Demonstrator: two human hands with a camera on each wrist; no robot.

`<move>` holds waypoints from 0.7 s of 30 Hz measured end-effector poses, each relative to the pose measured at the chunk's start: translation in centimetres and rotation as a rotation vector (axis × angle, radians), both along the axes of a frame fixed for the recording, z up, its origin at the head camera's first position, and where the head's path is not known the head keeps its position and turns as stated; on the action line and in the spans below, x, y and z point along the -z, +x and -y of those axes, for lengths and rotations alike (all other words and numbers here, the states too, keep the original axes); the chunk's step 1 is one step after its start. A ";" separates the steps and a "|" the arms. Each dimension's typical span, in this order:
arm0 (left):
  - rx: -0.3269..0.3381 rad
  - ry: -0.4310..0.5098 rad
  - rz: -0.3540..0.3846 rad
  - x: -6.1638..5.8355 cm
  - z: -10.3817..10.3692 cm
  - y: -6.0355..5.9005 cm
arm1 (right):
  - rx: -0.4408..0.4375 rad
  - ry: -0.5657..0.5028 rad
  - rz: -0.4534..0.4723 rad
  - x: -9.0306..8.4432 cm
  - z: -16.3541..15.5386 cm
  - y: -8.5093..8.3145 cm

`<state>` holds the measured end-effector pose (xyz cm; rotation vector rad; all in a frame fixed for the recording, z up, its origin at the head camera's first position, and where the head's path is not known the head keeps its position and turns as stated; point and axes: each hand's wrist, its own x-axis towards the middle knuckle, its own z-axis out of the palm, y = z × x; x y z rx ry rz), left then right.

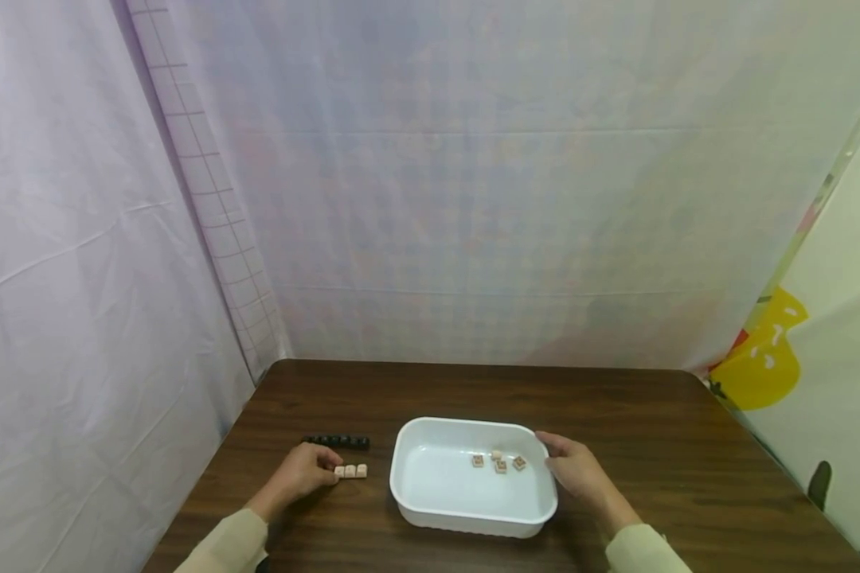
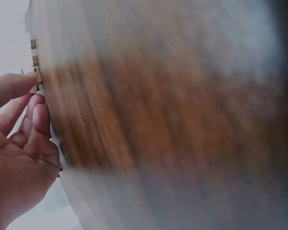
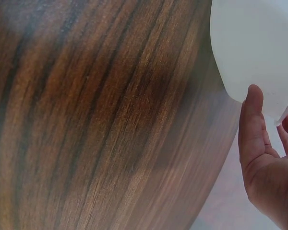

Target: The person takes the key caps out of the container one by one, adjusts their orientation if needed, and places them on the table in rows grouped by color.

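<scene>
My left hand (image 1: 302, 474) is at the left end of a short row of beige keycaps (image 1: 351, 471), its thumb and forefinger pinching the end one. In the left wrist view, the pinched keycap is mostly hidden by the fingertips, with other keycaps (image 2: 35, 60) lined up beyond the thumb. A row of black keycaps (image 1: 344, 441) lies just behind, partly covered by this hand. On the right, my other hand (image 1: 576, 471) holds the white plastic tub (image 1: 466, 521) by its right side, the thumb (image 3: 252, 103) lying along the outer wall. Several loose beige keycaps (image 1: 501, 467) lie inside, some upside down.
Everything stands on a dark wood-grain table (image 1: 659, 446). Pale curtains (image 1: 466, 199) hang behind its far edge and along the left. A white sheet with yellow shapes (image 1: 767, 358) hangs at the right.
</scene>
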<state>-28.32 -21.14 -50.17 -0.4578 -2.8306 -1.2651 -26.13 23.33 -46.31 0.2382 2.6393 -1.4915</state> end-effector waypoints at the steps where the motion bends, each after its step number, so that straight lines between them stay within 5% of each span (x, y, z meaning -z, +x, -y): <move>1: 0.002 0.003 -0.002 0.0 0.0 0.0 | -0.002 0.000 0.003 0.0 0.0 0.0; 12: 0.007 0.015 -0.014 -0.4 -0.2 -0.1 | 0.005 0.007 0.009 0.0 0.1 -0.1; 21: -0.041 0.020 -0.046 -2.0 -1.6 -0.6 | 0.002 0.004 -0.023 0.0 0.1 0.1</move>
